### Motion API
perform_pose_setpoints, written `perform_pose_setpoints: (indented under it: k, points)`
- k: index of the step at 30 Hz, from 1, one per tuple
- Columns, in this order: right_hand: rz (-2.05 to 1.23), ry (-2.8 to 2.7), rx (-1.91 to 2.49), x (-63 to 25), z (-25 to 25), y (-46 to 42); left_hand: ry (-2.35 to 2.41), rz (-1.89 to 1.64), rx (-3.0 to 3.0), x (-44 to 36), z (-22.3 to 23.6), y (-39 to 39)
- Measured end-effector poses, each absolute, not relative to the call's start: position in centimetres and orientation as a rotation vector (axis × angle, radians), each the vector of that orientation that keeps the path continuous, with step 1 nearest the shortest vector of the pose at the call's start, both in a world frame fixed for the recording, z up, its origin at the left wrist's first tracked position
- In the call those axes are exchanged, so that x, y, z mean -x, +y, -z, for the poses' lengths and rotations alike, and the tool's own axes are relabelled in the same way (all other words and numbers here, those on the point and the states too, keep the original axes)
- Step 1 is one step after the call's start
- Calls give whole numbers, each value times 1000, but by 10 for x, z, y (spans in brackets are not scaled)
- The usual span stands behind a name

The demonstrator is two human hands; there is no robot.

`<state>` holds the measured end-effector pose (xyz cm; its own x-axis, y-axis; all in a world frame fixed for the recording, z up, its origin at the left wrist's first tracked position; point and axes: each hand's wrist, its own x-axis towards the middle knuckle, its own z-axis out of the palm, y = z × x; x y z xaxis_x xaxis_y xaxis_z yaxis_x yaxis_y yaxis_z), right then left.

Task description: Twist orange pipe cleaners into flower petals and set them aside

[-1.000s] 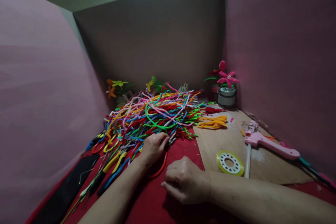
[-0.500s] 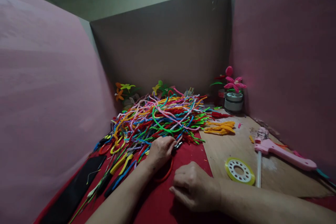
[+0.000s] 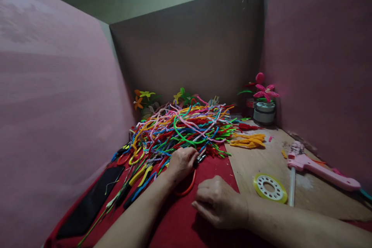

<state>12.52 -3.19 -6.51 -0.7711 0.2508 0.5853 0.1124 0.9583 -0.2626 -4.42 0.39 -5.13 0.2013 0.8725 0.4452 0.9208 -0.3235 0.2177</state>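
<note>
My left hand (image 3: 181, 162) is closed at the front edge of a heap of fuzzy coloured pipe cleaners (image 3: 186, 126). Beside its fingertips lies a small shiny metal piece (image 3: 201, 158). Below the palm, a red curved loop (image 3: 188, 189) rests on the red cloth; whether it joins the metal piece is hidden. What the left fingers pinch, if anything, cannot be made out. Nearer to me, my right hand (image 3: 217, 203) is curled over the cloth, thumb against the fingers. Its inside faces away, so any small thing in it is hidden.
Left of the heap lie yellow-and-black pliers (image 3: 138, 176), green stems and a black phone-like slab (image 3: 91, 201). On the wooden board at right are a tape roll (image 3: 270, 188), a pink glue gun (image 3: 322, 172) and orange pipe cleaners (image 3: 248, 140). Fuzzy flowers (image 3: 266, 93) stand behind.
The whole scene has shifted slightly to the right in view as the camera turned a little. Both hands keep nearly the same pose and place on the cloth.
</note>
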Motion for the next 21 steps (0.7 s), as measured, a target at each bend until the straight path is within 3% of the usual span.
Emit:
perform_pose_setpoints:
  k: [21]
  points:
    - [-218, -2488, 245, -127, 64, -32, -1775, 731, 2387, 42, 50, 6]
